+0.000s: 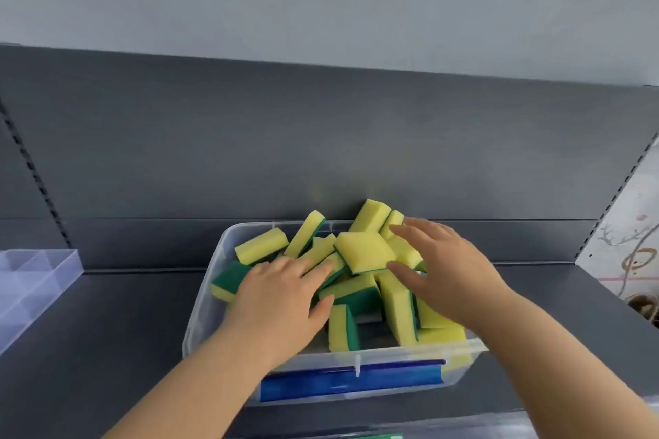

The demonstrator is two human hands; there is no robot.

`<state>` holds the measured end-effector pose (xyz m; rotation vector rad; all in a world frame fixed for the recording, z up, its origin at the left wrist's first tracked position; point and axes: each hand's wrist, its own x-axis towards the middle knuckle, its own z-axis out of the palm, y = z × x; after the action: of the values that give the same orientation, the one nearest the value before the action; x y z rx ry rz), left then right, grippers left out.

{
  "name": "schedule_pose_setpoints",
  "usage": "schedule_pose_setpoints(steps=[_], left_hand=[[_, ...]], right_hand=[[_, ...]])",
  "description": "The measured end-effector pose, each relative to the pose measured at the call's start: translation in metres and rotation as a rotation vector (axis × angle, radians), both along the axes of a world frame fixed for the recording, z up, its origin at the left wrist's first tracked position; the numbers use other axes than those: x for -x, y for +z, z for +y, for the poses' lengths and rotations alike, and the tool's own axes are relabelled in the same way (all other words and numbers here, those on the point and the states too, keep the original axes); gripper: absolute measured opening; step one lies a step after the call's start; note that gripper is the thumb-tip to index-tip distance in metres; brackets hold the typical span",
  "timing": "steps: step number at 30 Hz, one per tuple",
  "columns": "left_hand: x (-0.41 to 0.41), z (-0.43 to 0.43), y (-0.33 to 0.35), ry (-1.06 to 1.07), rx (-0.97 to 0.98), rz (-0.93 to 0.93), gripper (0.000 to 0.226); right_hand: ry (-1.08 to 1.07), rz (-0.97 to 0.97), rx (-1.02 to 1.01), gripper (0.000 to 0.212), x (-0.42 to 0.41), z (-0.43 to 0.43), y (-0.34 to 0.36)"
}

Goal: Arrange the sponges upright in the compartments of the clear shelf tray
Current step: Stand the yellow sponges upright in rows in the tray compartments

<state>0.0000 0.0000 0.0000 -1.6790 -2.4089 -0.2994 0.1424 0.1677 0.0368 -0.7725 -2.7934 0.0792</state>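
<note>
Sponges (363, 251) lie jumbled in the clear bin (203, 314), so both spread, seemingly empty hands, left (281, 296) and right (445, 271), are laid on the heap for sorting.

Yellow-and-green sponges (363, 253) fill a clear bin (203, 317) with a blue label strip (351, 381) on a dark grey shelf (107, 324).

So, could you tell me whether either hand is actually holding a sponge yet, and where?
Neither clearly: the left hand lies flat on the sponges, and the right hand spreads open beside one.
</note>
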Motion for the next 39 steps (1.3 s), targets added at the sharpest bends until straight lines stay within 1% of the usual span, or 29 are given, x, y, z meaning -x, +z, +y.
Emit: schedule_pose_setpoints(steps=[1, 3, 5, 8, 10, 12, 14, 16, 17, 19, 21, 23, 25, 27, 28, 31, 33, 35, 37, 39], left_hand=[[0.004, 0.007, -0.002, 0.013, 0.015, 0.002, 0.054], [0.009, 0.018, -0.004, 0.036, -0.024, 0.018, 0.054], [0.016, 0.024, -0.006, 0.074, -0.054, 0.039, 0.053], [0.020, 0.028, -0.008, 0.142, -0.040, 0.069, 0.057], [0.025, 0.030, -0.011, 0.170, 0.000, 0.095, 0.051], [0.029, 0.031, -0.014, 0.194, 0.031, 0.125, 0.049], [0.032, 0.034, -0.019, 0.192, 0.001, 0.183, 0.043], [0.030, 0.040, -0.017, 0.168, 0.004, 0.193, 0.046], [0.028, 0.044, -0.018, 0.152, 0.006, 0.181, 0.048], [0.022, 0.056, -0.011, 0.114, 0.016, 0.168, 0.049], [0.014, 0.069, -0.004, 0.081, 0.061, 0.141, 0.049], [0.016, 0.081, -0.005, 0.108, 0.115, 0.127, 0.044], [0.020, 0.090, -0.005, 0.141, 0.182, 0.103, 0.041], [0.025, 0.095, -0.005, 0.156, 0.174, 0.025, 0.042], [0.027, 0.095, -0.002, 0.157, 0.153, -0.030, 0.043], [0.032, 0.087, 0.013, 0.163, -0.012, -0.187, 0.050], [0.033, 0.076, 0.025, 0.168, -0.128, -0.274, 0.054], [0.031, 0.062, 0.033, 0.160, -0.219, -0.297, 0.055], [0.026, 0.045, 0.037, 0.134, -0.304, -0.309, 0.050], [0.019, 0.029, 0.036, 0.119, -0.360, -0.261, 0.046]], right_hand=[[0.046, -0.026, -0.002, 0.057, 0.012, 0.007, -0.002], [0.137, -0.066, -0.007, 0.059, 0.036, 0.020, -0.009], [0.234, -0.136, 0.018, 0.067, 0.059, 0.029, -0.019], [0.305, -0.204, 0.050, 0.079, 0.075, 0.043, -0.033], [0.344, -0.135, -0.001, 0.075, 0.079, 0.050, -0.035], [0.358, -0.002, 0.003, 0.064, 0.077, 0.058, -0.033], [0.344, 0.152, 0.087, 0.053, 0.071, 0.064, -0.027], [0.331, 0.312, 0.193, 0.044, 0.063, 0.071, -0.022], [0.325, 0.373, 0.237, 0.041, 0.059, 0.072, -0.020], [0.307, 0.431, 0.295, 0.038, 0.050, 0.072, -0.016], [0.291, 0.437, 0.331, 0.039, 0.040, 0.068, -0.014], [0.266, 0.438, 0.376, 0.043, 0.033, 0.062, -0.017], [0.239, 0.442, 0.434, 0.054, 0.027, 0.055, -0.021], [0.244, 0.450, 0.413, 0.065, 0.025, 0.050, -0.026], [0.242, 0.461, 0.398, 0.065, 0.024, 0.047, -0.027], [0.192, 0.509, 0.394, 0.047, 0.024, 0.045, -0.028], [0.135, 0.502, 0.387, 0.039, 0.026, 0.044, -0.027], [0.117, 0.509, 0.367, 0.037, 0.029, 0.042, -0.025], [0.135, 0.526, 0.370, 0.037, 0.031, 0.038, -0.021], [0.159, 0.543, 0.385, 0.037, 0.035, 0.031, -0.017]])
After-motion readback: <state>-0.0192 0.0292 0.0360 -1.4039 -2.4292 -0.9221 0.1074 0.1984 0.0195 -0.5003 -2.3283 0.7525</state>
